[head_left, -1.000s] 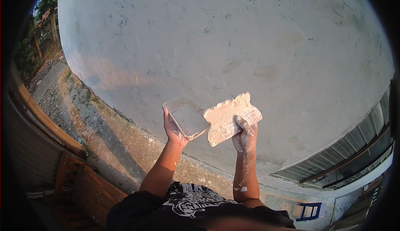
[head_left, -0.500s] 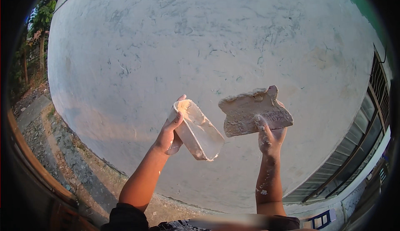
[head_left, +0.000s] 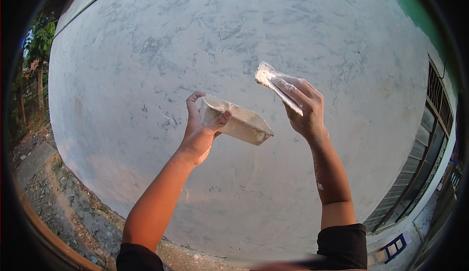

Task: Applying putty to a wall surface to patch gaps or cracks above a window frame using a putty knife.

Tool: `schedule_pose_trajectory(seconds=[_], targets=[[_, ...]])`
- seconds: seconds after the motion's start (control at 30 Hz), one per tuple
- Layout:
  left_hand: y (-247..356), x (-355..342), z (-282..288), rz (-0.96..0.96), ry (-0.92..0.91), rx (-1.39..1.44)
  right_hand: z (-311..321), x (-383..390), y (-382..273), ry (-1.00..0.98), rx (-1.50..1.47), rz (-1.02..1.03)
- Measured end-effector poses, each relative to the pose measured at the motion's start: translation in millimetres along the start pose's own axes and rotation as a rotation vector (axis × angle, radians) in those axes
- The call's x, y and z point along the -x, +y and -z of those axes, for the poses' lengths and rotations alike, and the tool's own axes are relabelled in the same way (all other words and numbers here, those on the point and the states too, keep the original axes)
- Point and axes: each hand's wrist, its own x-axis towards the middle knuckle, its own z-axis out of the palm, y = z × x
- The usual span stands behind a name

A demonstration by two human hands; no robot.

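My left hand (head_left: 199, 136) grips one end of a narrow, pale open trough (head_left: 244, 128) with putty smeared on it, its thumb on the near side and fingers round the far end. The trough is tilted, so little of its inside shows. Higher and to the right, my right hand (head_left: 309, 106) is closed on a flat putty spreader (head_left: 266, 78), seen nearly edge-on and thick with white putty at its upper left end. Both are held apart, in front of a wall (head_left: 234, 188) with patchy white putty over it; whether the spreader touches the wall I cannot tell.
A barred, louvred window (head_left: 420, 149) is set in the wall at the right, and a blue ladder-like frame (head_left: 394, 246) lies below it. Rubble and dirt ground (head_left: 83, 212) runs along the lower left, with trees (head_left: 39, 51) beyond. A pipe (head_left: 93, 2) crosses the upper left.
My right hand has risen and turned, bringing the spreader from broadside to nearly edge-on. My left hand has lifted slightly and tipped the trough flatter, hiding most of its inside.
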Motion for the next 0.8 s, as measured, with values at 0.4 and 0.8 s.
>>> schedule_pose_trajectory(seconds=[0.4,0.8], targets=[[26,-74,-6,-0.108,-0.058,-0.102,-69,-132,171,0.175,0.840,0.088],[20,-115,52,-0.235,0.034,0.002,-176,-150,118,-0.326,0.638,0.069]])
